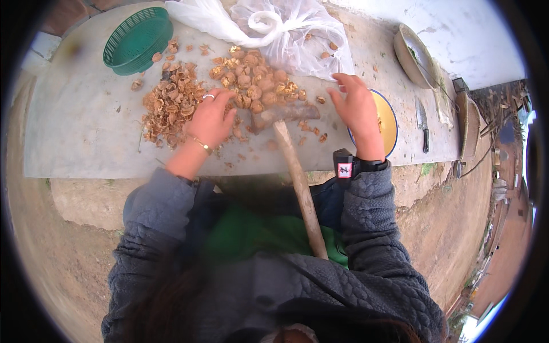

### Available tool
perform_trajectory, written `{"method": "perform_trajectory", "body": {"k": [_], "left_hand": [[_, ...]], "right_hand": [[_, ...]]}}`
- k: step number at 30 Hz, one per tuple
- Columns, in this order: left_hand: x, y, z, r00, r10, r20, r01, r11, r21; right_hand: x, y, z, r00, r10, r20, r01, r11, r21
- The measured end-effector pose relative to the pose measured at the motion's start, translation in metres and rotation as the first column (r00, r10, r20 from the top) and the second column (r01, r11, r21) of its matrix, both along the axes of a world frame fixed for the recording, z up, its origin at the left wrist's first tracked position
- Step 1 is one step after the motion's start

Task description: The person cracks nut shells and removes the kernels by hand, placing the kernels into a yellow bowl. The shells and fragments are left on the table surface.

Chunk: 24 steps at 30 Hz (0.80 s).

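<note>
One hammer [286, 114] with a rough wooden handle lies on the stone worktop [80, 126] between two hands. The left hand [210, 119] rests, fingers spread, on a heap of jagged shells [168, 103]; whole walnuts [251, 80] sit just beyond. The right hand [357, 108] hovers, fingers apart, over one yellow plate [390, 123]

Clear white plastic bag [274, 28], knotted on top, crumpled, lies beyond both hands at the far desk edge, a few brown nut pieces showing through. Small square red-and-white label [344, 170] on a black wrist device, just below the right hand [357, 111].
</note>
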<state>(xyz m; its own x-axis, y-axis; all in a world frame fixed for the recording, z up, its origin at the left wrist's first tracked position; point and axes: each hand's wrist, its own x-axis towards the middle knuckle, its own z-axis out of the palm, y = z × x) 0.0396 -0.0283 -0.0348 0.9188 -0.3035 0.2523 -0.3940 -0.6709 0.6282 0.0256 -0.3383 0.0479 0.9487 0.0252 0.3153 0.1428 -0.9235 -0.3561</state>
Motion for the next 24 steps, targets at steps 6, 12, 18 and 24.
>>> {"method": "perform_trajectory", "body": {"k": [6,12,18,24], "left_hand": [[0.016,-0.029,-0.009,1.000,-0.006,-0.013,0.008,0.982,0.191],[0.019,-0.028,-0.010,0.999,0.005,0.032,-0.012,0.969,0.245],[-0.012,0.000,0.032,0.999,0.017,-0.039,-0.018,0.999,-0.029],[-0.046,0.037,0.056,0.973,0.084,-0.215,-0.118,0.982,-0.150]], "right_hand": [[-0.002,0.102,-0.037,0.946,0.324,-0.028,-0.309,0.921,0.239],[0.005,0.105,-0.063,0.964,0.266,0.011,-0.252,0.899,0.358],[-0.002,0.128,-0.045,0.858,0.443,-0.261,-0.192,0.748,0.636],[-0.011,0.156,-0.037,0.626,0.742,-0.242,-0.044,0.343,0.938]]}}
